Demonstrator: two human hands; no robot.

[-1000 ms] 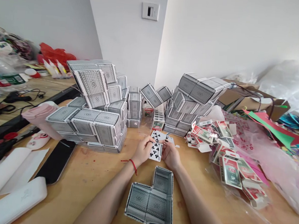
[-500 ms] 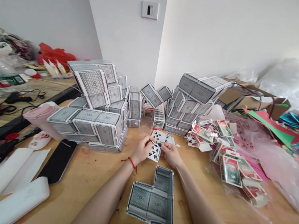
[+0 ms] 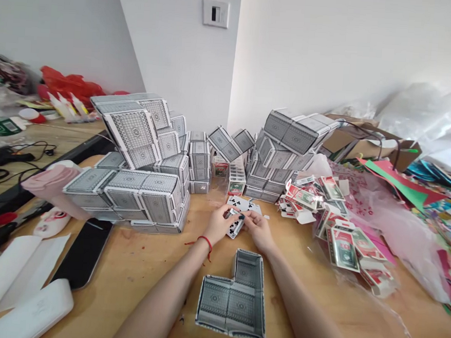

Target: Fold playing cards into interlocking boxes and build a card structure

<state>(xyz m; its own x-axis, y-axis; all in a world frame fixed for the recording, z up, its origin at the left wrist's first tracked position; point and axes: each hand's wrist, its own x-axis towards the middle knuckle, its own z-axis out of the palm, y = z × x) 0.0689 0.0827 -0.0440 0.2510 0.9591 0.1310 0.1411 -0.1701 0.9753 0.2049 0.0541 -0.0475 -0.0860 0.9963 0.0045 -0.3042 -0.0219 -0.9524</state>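
Playing cards beside card-built blocks

My left hand and right hand cover part of the playing cards, and the lower edge cuts off my left forearm and right forearm.

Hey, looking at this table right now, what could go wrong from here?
The playing cards pinched between your left hand and right hand could slip. Your right forearm passes close to the open L-shaped card structure, so a nudge might shift it. The tilted card-box stacks also look unsteady.
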